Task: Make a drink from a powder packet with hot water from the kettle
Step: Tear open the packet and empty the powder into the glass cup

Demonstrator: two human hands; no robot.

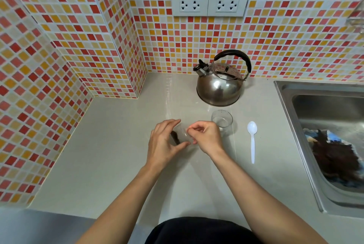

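Left hand (164, 141), right hand (205, 136) pinching clear packet (182, 134), no legible writing

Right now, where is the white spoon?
In the head view, the white spoon lies on the counter, right of the clear cup and left of the sink.

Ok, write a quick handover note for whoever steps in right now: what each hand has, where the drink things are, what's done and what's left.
Left hand and right hand both hold a small clear packet with dark powder, over the counter; it looks unopened, though it is hard to tell.
Clear cup stands empty just right of the hands, in front of the kettle. White spoon lies right of the cup.
Done: things laid out.
Left: open packet, tip powder in cup, pour water, stir.
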